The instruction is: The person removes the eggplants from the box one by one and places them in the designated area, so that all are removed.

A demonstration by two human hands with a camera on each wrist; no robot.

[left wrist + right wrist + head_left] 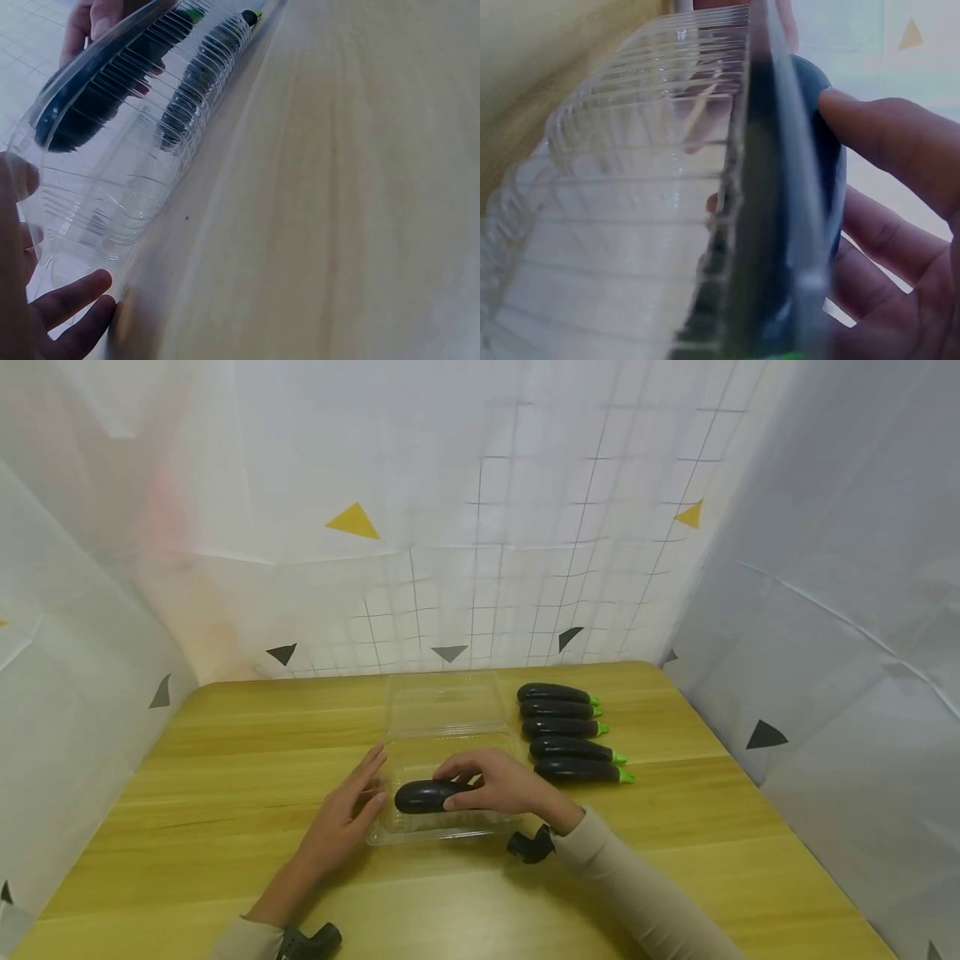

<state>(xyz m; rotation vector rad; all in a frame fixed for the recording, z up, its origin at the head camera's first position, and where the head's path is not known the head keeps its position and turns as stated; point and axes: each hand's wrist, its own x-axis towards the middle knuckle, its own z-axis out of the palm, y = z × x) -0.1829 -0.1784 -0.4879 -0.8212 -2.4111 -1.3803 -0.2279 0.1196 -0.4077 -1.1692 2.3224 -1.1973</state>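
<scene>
A clear plastic clamshell container (450, 837) lies with its lid (442, 697) folded back on the wooden table. My right hand (504, 783) grips a dark purple eggplant (422, 797) from above, thumb on the near side and fingers on the far side. The eggplant lies crosswise over the container's base; in the right wrist view it shows behind the ribbed wall (630, 202), near the rim. At the container's left end is my left hand (341, 818), its fingers extended around the corner. Part of the held eggplant is hidden under my right hand.
Several more eggplants (562, 727) with green stems lie in a row to the right of the container. The wooden table (247, 768) is bordered by white sheeting (442, 593) at the back and sides. A dark wrist device (531, 845) sits at my right cuff.
</scene>
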